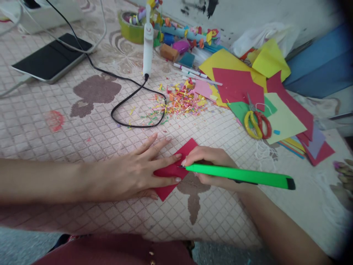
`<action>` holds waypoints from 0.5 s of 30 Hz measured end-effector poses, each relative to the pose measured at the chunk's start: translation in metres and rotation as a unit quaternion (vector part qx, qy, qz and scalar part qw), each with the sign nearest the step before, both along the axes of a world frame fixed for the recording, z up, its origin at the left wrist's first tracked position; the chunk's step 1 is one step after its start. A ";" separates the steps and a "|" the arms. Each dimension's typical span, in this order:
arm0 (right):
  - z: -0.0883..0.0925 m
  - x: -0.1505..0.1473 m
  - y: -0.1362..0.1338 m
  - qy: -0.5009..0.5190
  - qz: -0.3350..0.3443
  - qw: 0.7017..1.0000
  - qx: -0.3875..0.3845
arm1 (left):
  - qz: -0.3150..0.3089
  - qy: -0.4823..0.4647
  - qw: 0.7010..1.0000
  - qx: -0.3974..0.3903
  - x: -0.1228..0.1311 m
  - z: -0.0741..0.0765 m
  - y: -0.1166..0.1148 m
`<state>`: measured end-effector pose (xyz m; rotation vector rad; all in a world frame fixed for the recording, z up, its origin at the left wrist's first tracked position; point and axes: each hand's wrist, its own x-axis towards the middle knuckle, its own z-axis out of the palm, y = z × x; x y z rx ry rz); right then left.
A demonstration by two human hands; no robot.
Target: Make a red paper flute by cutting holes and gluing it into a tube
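Paper, plain red, lies partly under the left hand.

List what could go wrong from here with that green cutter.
The blade tip of the green cutter, held in the right hand, sits between two spread fingertips of the left hand; a slip could nick one.

The red paper appears to lie straight on the tablecloth, so pressing too hard might cut the fabric.

That quilted cloth looks soft, so the paper could crease or tear.
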<state>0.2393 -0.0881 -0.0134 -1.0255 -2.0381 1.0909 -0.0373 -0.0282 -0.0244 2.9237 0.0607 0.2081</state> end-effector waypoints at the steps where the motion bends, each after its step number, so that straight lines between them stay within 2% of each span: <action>1: 0.000 0.000 0.000 0.000 0.000 1.000 0.000 | 0.000 -0.001 1.000 0.002 0.000 -0.001 0.000; 9: 0.000 -0.002 0.001 0.001 0.006 1.000 0.003 | 0.009 -0.031 0.999 0.017 0.001 -0.007 -0.007; 15: -0.002 0.000 0.000 -0.004 0.000 1.000 -0.002 | 0.009 -0.031 0.999 -0.002 0.002 -0.002 -0.008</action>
